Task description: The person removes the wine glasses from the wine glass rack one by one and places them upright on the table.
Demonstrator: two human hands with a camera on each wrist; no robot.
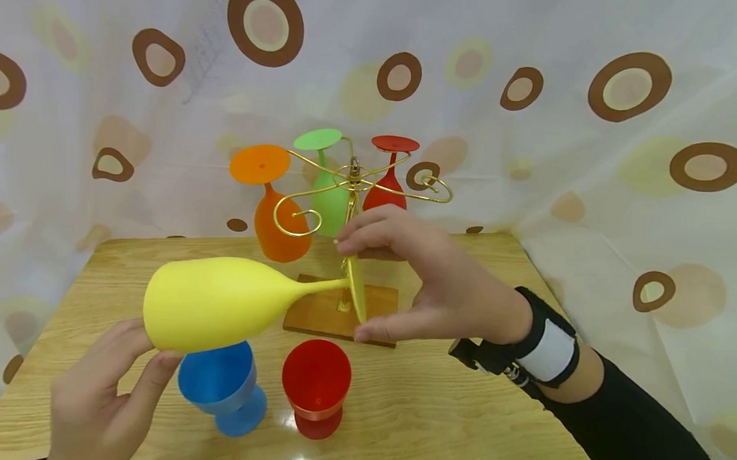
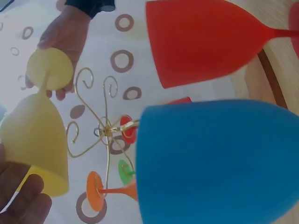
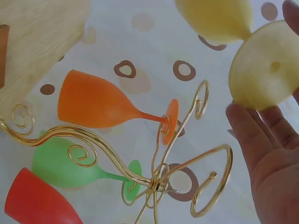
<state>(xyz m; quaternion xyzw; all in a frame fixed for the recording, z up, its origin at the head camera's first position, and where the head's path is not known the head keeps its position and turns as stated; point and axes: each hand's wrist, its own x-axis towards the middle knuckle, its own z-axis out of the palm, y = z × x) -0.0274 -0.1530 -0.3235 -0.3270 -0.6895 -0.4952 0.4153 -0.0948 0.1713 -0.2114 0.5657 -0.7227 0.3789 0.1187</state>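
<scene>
A yellow wine glass [image 1: 217, 306] lies sideways in the air, its bowl to the left and its foot to the right. Near the rim, my left hand [image 1: 105, 390] holds the bowl from below with thumb and fingers. My right hand [image 1: 437, 281] grips the edge of the foot [image 1: 356, 290] between thumb and fingertips. Just behind is a gold wire glass rack [image 1: 353, 181] with curled arms on a wooden base [image 1: 378, 302]. From its arms hang an orange glass [image 1: 278, 229], a green glass [image 1: 329, 197] and a red glass [image 1: 387, 190], all upside down.
On the wooden table [image 1: 459, 412], a blue glass [image 1: 240, 410] and a second red glass [image 1: 316, 382] stand upright in front of the rack. Two curled rack arms, front left and right, hold no glass. A patterned cloth [image 1: 556, 32] surrounds the table's back and sides.
</scene>
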